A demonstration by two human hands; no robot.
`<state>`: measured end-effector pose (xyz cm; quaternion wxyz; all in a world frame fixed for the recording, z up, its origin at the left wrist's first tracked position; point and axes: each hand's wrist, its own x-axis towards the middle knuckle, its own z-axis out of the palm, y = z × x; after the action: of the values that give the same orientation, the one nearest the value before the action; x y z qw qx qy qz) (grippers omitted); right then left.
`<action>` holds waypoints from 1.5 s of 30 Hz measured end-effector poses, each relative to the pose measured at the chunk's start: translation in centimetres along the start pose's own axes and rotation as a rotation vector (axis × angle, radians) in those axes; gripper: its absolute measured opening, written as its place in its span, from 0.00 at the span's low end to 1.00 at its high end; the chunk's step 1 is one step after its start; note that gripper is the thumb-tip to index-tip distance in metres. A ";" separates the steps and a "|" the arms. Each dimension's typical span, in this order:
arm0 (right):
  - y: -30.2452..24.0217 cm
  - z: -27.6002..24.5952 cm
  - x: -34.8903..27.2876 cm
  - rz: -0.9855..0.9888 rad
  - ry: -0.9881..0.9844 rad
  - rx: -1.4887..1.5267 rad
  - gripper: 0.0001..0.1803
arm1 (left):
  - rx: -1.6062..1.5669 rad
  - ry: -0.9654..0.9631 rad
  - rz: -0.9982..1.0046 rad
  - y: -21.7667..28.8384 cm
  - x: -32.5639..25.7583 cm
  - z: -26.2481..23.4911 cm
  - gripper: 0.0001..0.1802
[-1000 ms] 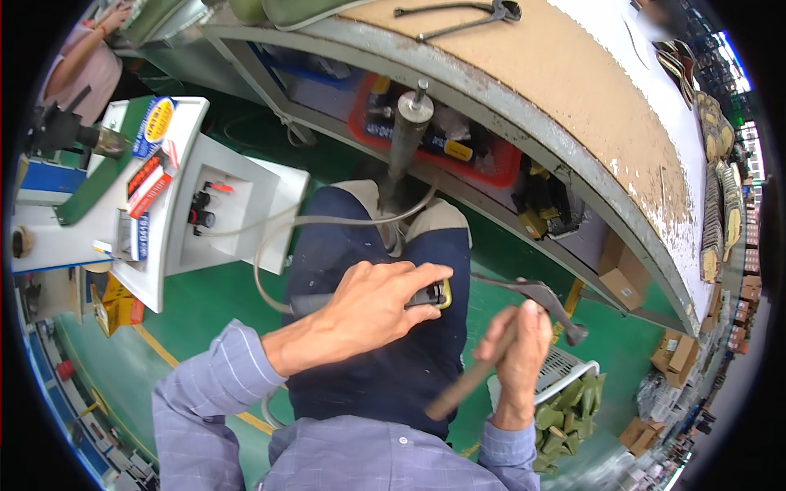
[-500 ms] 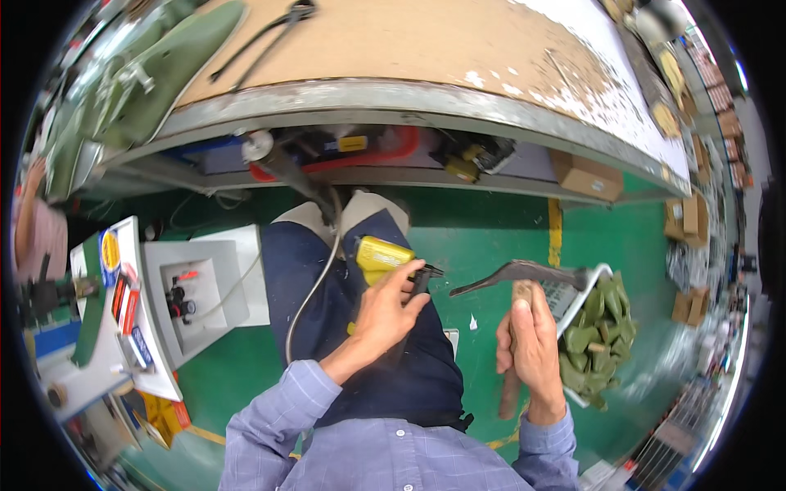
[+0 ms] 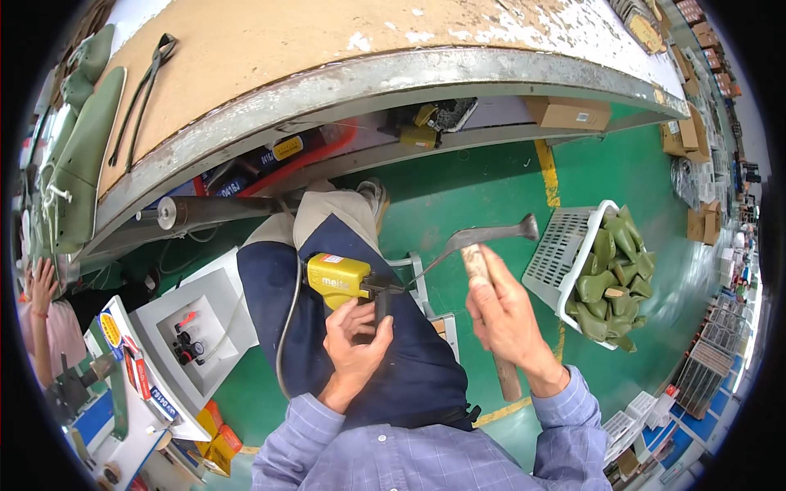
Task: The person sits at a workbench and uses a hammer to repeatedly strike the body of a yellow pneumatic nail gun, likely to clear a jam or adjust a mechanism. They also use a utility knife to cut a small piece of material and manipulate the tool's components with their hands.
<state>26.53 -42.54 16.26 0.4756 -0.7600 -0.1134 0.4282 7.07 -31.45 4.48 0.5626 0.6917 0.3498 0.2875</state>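
A yellow pneumatic staple gun (image 3: pixel 337 276) lies across my lap, its black nose turned to the right. My left hand (image 3: pixel 354 348) grips the dark part below its nose between thumb and fingers. My right hand (image 3: pixel 509 315) is closed round the wooden handle of a hammer (image 3: pixel 490 232). Its dark metal head has a blunt face on the right and a long, thin curved claw on the left. The claw's tip reaches close to the gun's nose; whether they touch I cannot tell.
Pincers (image 3: pixel 146 96) and green shoe lasts (image 3: pixel 86 164) lie on the workbench (image 3: pixel 311 41) ahead. A white basket (image 3: pixel 565 245) at right holds several green lasts. An air hose (image 3: pixel 292 319) crosses my left thigh. A grey bin (image 3: pixel 217 286) stands at left, near another person's hand (image 3: pixel 41 282).
The hammer's claw has swung in toward the gun's nose. The gun and my left hand have shifted left and down in view. The whole view has turned.
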 end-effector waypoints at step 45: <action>2.9 1.5 -0.1 -0.003 0.141 0.300 0.29 | 0.674 -0.812 0.314 6.8 13.2 -2.0 0.28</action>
<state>24.71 -43.17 13.67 0.5911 -0.7085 -0.0159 0.3851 14.35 -20.45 11.62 0.3501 0.9328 0.0697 -0.0498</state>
